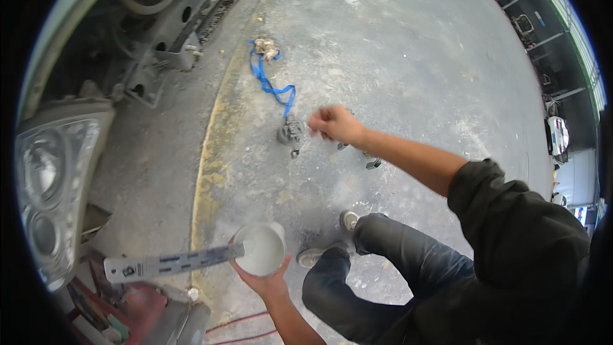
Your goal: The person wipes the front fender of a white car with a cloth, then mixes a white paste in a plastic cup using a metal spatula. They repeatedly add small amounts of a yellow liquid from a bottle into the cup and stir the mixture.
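Observation:
At the lower middle, my left hand is wrapped round a white cup from below. Pale, whitish liquid fills part of it. A flat mixing stick with printed markings leans out over the cup's rim to the left, its inner end in the liquid. Stretched out above the floor, my right hand has its fingers curled together; whether something small is between them is hidden. Just left of it on the floor lies a small dark grey tool, too unclear to name.
A tangled blue strap runs from the grey tool to a crumpled pale rag. Small dark items lie below my right forearm. A headlight and exposed vehicle frame stand left. Red cords cross the floor near me.

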